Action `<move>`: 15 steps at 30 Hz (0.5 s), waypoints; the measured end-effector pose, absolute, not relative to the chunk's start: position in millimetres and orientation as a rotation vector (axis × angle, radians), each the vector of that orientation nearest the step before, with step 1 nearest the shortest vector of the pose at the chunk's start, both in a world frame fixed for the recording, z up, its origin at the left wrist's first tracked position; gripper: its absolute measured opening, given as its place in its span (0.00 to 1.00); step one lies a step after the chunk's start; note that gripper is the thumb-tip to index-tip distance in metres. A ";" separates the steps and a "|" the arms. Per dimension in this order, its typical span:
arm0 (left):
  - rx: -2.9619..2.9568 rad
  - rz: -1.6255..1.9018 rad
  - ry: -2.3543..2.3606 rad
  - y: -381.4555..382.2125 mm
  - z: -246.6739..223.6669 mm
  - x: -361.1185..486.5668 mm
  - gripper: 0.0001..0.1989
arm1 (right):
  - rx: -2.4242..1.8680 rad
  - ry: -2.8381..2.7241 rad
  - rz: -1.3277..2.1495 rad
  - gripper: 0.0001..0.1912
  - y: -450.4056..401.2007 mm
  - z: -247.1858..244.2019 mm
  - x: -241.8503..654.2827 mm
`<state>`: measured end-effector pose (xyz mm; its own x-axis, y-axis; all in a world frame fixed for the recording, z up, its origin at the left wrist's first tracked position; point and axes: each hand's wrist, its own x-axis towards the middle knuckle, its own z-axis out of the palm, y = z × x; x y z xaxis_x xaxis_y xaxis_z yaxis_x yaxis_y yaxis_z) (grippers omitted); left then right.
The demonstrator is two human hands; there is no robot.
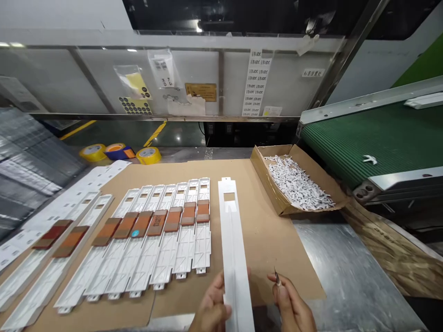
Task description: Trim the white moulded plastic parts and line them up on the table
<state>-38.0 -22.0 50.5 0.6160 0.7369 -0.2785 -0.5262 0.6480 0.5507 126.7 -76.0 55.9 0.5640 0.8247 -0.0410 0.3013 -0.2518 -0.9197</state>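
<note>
One strip (232,249) in left hand (212,305); nine lying strips (143,267).

1 head camera looks forward and steeply down from above and behind the left hand (212,304) and right hand (293,304), close to both at the bottom edge; beyond them its view crosses the table (337,258) to an upright panel (100,67).
</note>
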 end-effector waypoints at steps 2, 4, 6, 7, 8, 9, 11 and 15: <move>0.407 0.734 0.515 -21.1 42.1 -34.5 0.30 | -1.816 -1.002 0.681 0.22 -67.3 53.1 132.9; 0.367 0.719 0.508 -22.1 30.5 -31.0 0.31 | -1.827 -1.101 0.719 0.21 -59.2 49.1 139.6; 0.356 0.695 0.543 -25.4 15.7 -28.2 0.30 | -1.841 -1.179 0.756 0.20 -50.9 45.3 144.7; 0.374 0.685 0.584 -27.9 7.4 -27.0 0.30 | -1.848 -1.209 0.765 0.20 -46.5 43.8 146.0; 0.410 0.689 0.637 -31.2 -1.1 -25.9 0.29 | -1.857 -1.241 0.771 0.20 -41.7 42.6 146.5; 0.467 0.713 0.695 -35.2 -9.8 -24.9 0.29 | -1.865 -1.287 0.776 0.20 -36.9 41.7 146.1; 0.627 0.807 0.807 -45.4 -26.0 -23.3 0.31 | -1.882 -1.421 0.783 0.18 -27.8 40.0 143.4; 1.118 0.868 1.089 -69.2 -46.7 -24.7 0.30 | -1.905 -1.699 0.755 0.19 -18.1 34.7 137.1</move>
<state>-24.7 -69.2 -46.7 0.2624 0.9380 -0.2266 -0.0116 0.2379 0.9712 137.1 -18.1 34.7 0.0799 0.9929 -0.0884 0.7311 -0.1186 -0.6719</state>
